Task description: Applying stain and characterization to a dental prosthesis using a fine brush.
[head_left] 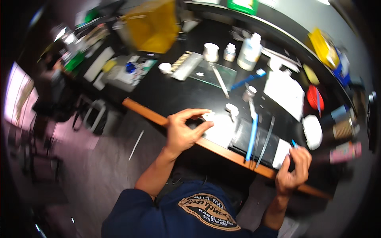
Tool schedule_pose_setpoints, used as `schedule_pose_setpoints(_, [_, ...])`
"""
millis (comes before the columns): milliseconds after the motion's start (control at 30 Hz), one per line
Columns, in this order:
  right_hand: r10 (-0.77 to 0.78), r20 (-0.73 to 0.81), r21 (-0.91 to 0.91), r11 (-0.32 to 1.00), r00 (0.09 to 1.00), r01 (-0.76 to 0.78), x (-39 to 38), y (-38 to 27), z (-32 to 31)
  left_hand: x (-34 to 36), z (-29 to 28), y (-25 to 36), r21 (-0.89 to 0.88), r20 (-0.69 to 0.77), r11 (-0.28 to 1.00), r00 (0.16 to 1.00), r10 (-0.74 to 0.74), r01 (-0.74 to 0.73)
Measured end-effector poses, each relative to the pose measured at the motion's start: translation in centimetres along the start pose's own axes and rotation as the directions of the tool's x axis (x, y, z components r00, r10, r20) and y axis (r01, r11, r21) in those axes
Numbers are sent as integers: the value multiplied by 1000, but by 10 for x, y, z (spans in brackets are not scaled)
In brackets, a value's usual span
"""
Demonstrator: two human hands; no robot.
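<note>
My left hand [182, 129] is over the front edge of the black table, thumb and forefinger closed on a small white piece [208, 116]. Its exact kind is too small and bright to tell. At the table's right front, my right hand [294, 170] has its fingers curled round a slim tool with a blue end [294, 144], mostly hidden by the fingers. White paper [218, 133] lies beneath the left hand, and a small white lump [232, 110] sits just beyond it. Between the hands lie a blue-handled tool [252, 139] and a thin metal instrument [266, 141].
Farther back are a glass slab [226, 75] with a spatula on it, a shade guide [186, 66], a white jar [211, 52], a small bottle [229, 52] and a larger bottle [250, 51]. A blue brush [248, 79] and white tissue [283, 91] lie to the right. A wooden edge [147, 113] borders the table.
</note>
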State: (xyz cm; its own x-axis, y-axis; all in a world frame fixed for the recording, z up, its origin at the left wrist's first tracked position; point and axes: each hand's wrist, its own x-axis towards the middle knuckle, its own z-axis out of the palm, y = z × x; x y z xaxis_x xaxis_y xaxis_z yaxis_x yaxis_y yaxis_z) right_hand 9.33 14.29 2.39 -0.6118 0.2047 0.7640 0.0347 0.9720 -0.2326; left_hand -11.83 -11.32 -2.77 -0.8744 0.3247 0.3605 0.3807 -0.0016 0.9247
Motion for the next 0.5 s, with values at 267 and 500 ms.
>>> schedule_pose_setpoints(267, [-103, -147, 194, 972, 984, 131, -35, 22, 12, 0, 21, 10, 265, -100, 948, 973, 206, -174])
schedule_pose_setpoints(500, [-142, -183, 303, 933, 973, 193, -19, 7, 6, -3, 28, 1, 356, -239, 919, 935, 263, -168])
